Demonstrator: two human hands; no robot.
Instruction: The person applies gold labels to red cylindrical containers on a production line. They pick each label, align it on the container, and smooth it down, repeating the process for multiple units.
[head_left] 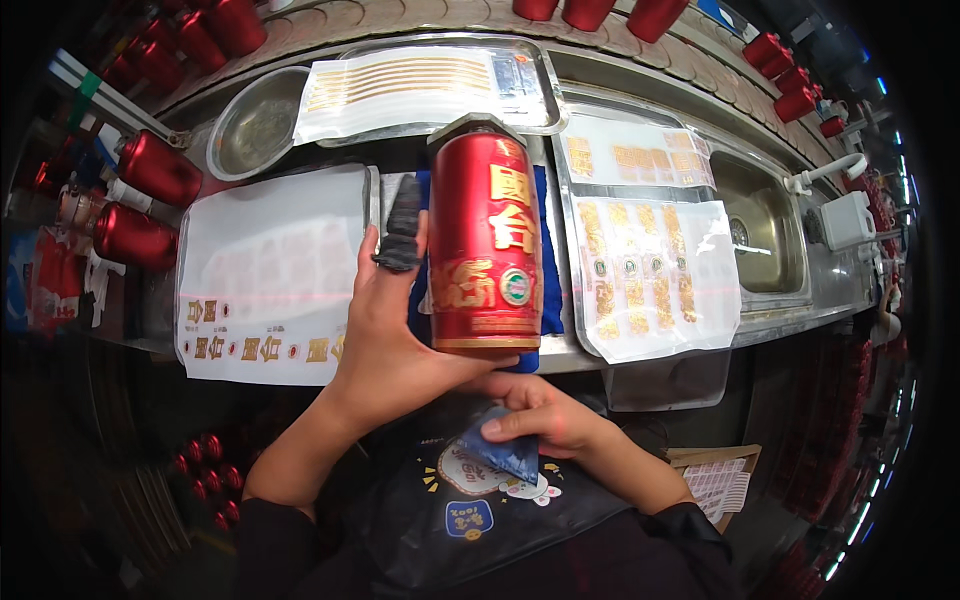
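Observation:
A glossy red bottle (462, 210) with gold characters and a round green-and-white emblem is in front of me, its base toward me. My left hand (390, 330) holds it, fingers along its left side and thumb at the base. Black covers (402, 225) wrap fingers of this hand. My right hand (555, 418), lower and nearer my body, pinches a thin blue triangular scraper (500, 448) apart from the bottle. A blue cloth (550, 270) lies behind the bottle.
Gold decal sheets lie on trays left (270, 260), right (655, 280) and at the back (400, 90). A metal bowl (255, 125) stands back left, near red bottles (140, 235). A sink (750, 230) with a tap (825, 172) is at right. More red bottles line the back.

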